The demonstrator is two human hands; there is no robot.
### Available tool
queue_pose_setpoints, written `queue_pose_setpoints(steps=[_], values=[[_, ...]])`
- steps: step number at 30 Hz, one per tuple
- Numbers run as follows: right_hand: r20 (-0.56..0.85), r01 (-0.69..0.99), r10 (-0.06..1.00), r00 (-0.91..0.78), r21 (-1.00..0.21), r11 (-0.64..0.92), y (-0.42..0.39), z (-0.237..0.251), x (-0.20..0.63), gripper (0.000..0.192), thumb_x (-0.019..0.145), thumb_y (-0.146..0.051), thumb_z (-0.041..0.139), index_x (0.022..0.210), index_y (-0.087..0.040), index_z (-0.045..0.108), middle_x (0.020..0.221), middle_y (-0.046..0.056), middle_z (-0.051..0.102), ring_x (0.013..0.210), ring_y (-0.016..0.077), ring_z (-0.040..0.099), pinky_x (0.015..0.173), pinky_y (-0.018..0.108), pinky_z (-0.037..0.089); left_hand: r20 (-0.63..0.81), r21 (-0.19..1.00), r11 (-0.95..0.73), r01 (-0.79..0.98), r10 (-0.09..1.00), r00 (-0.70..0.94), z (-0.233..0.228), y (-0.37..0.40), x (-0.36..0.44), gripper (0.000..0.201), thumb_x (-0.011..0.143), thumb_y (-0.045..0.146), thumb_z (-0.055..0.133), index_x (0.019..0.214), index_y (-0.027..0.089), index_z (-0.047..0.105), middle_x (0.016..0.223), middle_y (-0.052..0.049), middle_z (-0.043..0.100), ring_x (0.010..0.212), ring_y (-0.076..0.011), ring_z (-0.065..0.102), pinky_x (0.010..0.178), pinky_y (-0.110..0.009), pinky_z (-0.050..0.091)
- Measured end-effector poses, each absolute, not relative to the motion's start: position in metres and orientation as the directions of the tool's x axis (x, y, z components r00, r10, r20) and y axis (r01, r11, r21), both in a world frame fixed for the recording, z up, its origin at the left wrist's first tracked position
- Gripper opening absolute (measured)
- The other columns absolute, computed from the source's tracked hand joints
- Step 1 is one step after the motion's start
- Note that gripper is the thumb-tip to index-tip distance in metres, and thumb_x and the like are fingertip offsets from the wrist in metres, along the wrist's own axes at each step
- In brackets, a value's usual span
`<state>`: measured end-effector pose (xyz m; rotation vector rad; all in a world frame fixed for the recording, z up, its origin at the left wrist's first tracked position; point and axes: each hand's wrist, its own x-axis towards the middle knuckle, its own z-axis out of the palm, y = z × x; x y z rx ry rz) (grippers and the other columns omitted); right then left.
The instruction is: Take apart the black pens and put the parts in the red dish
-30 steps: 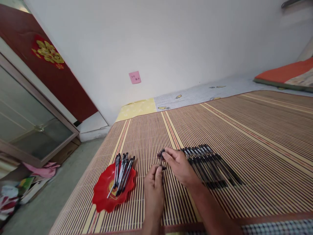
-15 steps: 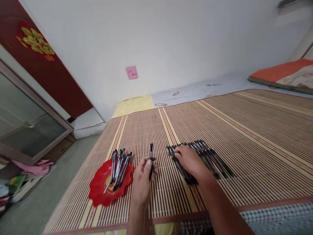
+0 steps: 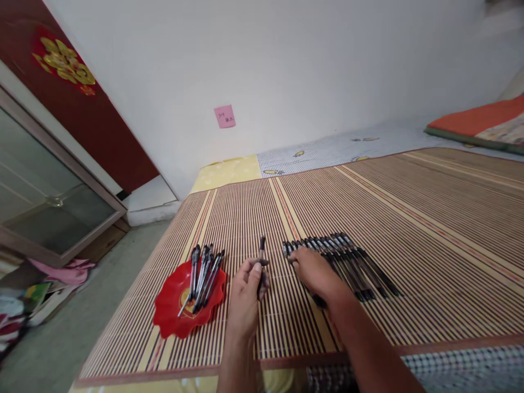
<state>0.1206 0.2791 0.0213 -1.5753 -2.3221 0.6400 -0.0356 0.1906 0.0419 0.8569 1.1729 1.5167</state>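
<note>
My left hand [image 3: 248, 278] is closed around a dark pen [image 3: 262, 248], whose black end sticks up past the fingers. To its right, several black pens [image 3: 360, 273] lie side by side in a slanted row on the striped mat [image 3: 241, 213]. My right hand [image 3: 313, 270] rests over the left end of this row, its fingertips closed on a pen there, which the hand partly hides. Left of my left hand, a red scalloped plate [image 3: 166, 305] holds several clear-barrelled pens [image 3: 202, 278] with black caps, their tops leaning over the plate's far rim.
The mat covers a bed against a white wall [image 3: 327, 65] bearing a pink note [image 3: 225, 116]. An orange folded quilt [image 3: 470, 117] lies at the far right. Left of the bed are the floor [image 3: 139, 262], a glass-panelled door [image 3: 57, 191] and a pile of cloth [image 3: 61, 273].
The view has shifted slightly, so most things sit a little farther right. My right fingers have moved slightly at the row's left end. My left hand still holds its pen.
</note>
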Motion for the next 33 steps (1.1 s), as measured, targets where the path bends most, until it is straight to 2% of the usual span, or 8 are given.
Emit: queue_pose_setpoints(steps=[4, 13, 16, 20, 25, 27, 30, 33], values=[[0.03, 0.751, 0.91, -0.413, -0.553, 0.36, 0.282, 0.029, 0.123, 0.029, 0.089, -0.013, 0.049, 0.099, -0.019, 0.076, 0.109, 0.008, 0.074, 0.105, 0.0181, 0.065, 0.088, 0.023, 0.041, -0.002, 0.968, -0.062, -0.245, 0.968, -0.251, 0.039, 0.191, -0.039, 0.031, 0.086, 0.045, 0.07, 0.094, 0.016, 0.063, 0.066, 0.003, 0.052, 0.055, -0.0073, 0.04, 0.049, -0.016, 0.032], [-0.084, 0.861, 0.942, -0.326, -0.437, 0.259, 0.276, 0.026, 0.123, 0.015, 0.08, -0.013, 0.059, 0.076, -0.016, 0.073, 0.084, 0.013, 0.076, 0.085, 0.0251, 0.07, 0.069, 0.029, 0.04, 0.02, 0.975, -0.073, -0.212, 0.97, -0.242, 0.037, 0.19, -0.042, 0.028, 0.09, 0.042, 0.065, 0.098, 0.016, 0.063, 0.067, 0.004, 0.051, 0.054, -0.0073, 0.038, 0.049, -0.017, 0.031], [-0.098, 0.885, 0.948, -0.304, -0.398, 0.243, 0.274, 0.023, 0.116, 0.01, 0.078, -0.013, 0.063, 0.081, -0.014, 0.073, 0.091, 0.018, 0.076, 0.089, 0.0294, 0.071, 0.07, 0.032, 0.041, 0.019, 0.977, -0.072, -0.2, 0.967, -0.254, 0.038, 0.191, -0.042, 0.028, 0.09, 0.042, 0.065, 0.099, 0.016, 0.063, 0.065, 0.004, 0.052, 0.053, -0.0076, 0.038, 0.05, -0.018, 0.03], [-0.103, 0.892, 0.952, -0.289, -0.391, 0.228, 0.271, 0.02, 0.111, 0.015, 0.077, -0.012, 0.063, 0.089, -0.011, 0.072, 0.095, 0.021, 0.075, 0.089, 0.0299, 0.071, 0.071, 0.033, 0.043, 0.011, 0.977, -0.069, -0.202, 0.961, -0.276, 0.037, 0.191, -0.043, 0.029, 0.088, 0.044, 0.067, 0.095, 0.016, 0.062, 0.065, 0.004, 0.052, 0.053, -0.0072, 0.038, 0.049, -0.018, 0.03], [-0.068, 0.842, 0.949, -0.307, -0.485, 0.237, 0.267, 0.028, 0.106, 0.009, 0.079, -0.016, 0.061, 0.076, -0.016, 0.069, 0.08, 0.012, 0.074, 0.078, 0.0227, 0.069, 0.064, 0.028, 0.041, -0.054, 0.932, -0.065, -0.357, 0.947, -0.315, 0.036, 0.193, -0.039, 0.036, 0.079, 0.045, 0.077, 0.091, 0.017, 0.059, 0.063, 0.007, 0.047, 0.052, -0.0057, 0.038, 0.047, -0.015, 0.03], [-0.004, 0.736, 0.942, -0.335, -0.625, 0.26, 0.268, 0.032, 0.104, 0.012, 0.081, -0.021, 0.06, 0.073, -0.017, 0.067, 0.076, 0.007, 0.072, 0.074, 0.0188, 0.067, 0.063, 0.026, 0.041, -0.102, 0.887, -0.059, -0.457, 0.942, -0.319, 0.034, 0.195, -0.038, 0.039, 0.071, 0.041, 0.085, 0.086, 0.018, 0.057, 0.061, 0.009, 0.043, 0.05, -0.0047, 0.037, 0.046, -0.015, 0.029], [0.129, 0.391, 0.939, -0.32, -0.884, 0.255, 0.27, 0.036, 0.1, 0.011, 0.08, -0.023, 0.06, 0.074, -0.016, 0.066, 0.073, 0.004, 0.069, 0.073, 0.0172, 0.065, 0.065, 0.025, 0.044, -0.162, 0.855, -0.014, -0.519, 0.943, -0.292, 0.028, 0.199, -0.037, 0.044, 0.059, 0.035, 0.093, 0.082, 0.016, 0.059, 0.058, 0.01, 0.043, 0.046, -0.0033, 0.035, 0.046, -0.016, 0.028], [0.17, 0.12, 0.943, -0.285, -0.97, 0.211, 0.271, 0.038, 0.097, 0.015, 0.078, -0.031, 0.061, 0.075, -0.016, 0.066, 0.071, 0.002, 0.067, 0.07, 0.0173, 0.062, 0.064, 0.027, 0.045, -0.206, 0.834, 0.036, -0.55, 0.946, -0.25, 0.022, 0.201, -0.035, 0.047, 0.054, 0.035, 0.095, 0.082, 0.012, 0.065, 0.057, 0.009, 0.047, 0.044, -0.0015, 0.03, 0.043, -0.016, 0.024]])
